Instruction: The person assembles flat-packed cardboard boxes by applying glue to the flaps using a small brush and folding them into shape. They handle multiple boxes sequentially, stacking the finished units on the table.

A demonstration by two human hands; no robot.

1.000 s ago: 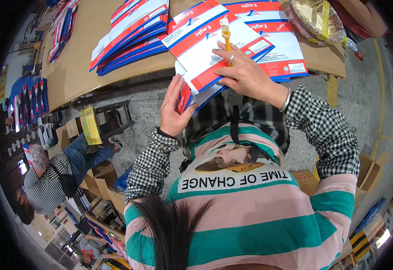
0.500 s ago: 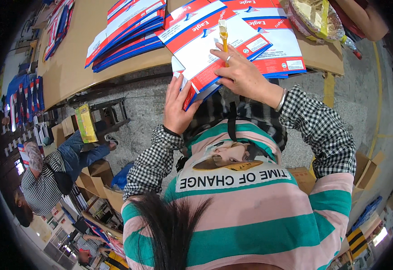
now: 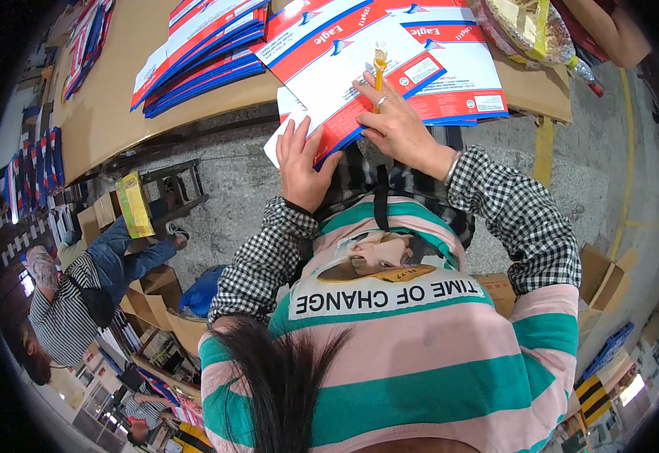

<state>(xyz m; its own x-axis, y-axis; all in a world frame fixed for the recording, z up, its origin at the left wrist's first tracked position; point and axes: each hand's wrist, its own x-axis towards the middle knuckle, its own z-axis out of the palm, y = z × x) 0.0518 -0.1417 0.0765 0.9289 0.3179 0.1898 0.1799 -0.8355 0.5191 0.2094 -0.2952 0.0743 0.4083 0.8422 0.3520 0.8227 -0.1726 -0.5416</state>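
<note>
A flat red, white and blue printed carton (image 3: pixel 316 79) lies at the table's near edge, on top of other such cartons. My left hand (image 3: pixel 304 167) rests at its near left corner, fingers stretched out and lying on the red end panel. A white flap (image 3: pixel 272 149) sticks out beside those fingers. My right hand (image 3: pixel 403 134) is closed around the yellow handle of a small paintbrush (image 3: pixel 379 66), its pale bristles pointing away from me over the carton. The fingers of this hand touch or hover just over the printed face; I cannot tell which.
A stack of similar flat cartons (image 3: pixel 201 57) stands left on the brown-covered table (image 3: pixel 110 124), with another bundle (image 3: pixel 87 47) farther left. A wrapped round container (image 3: pixel 522 29) sits at the right, near another person's arm (image 3: pixel 612 34). A person in stripes (image 3: pixel 72 309) is at far left.
The carton's near left end, raised and folded under my left hand before, now lies flatter with its white flap spread outward. My right hand still holds the paintbrush. The whole view has shifted slightly.
</note>
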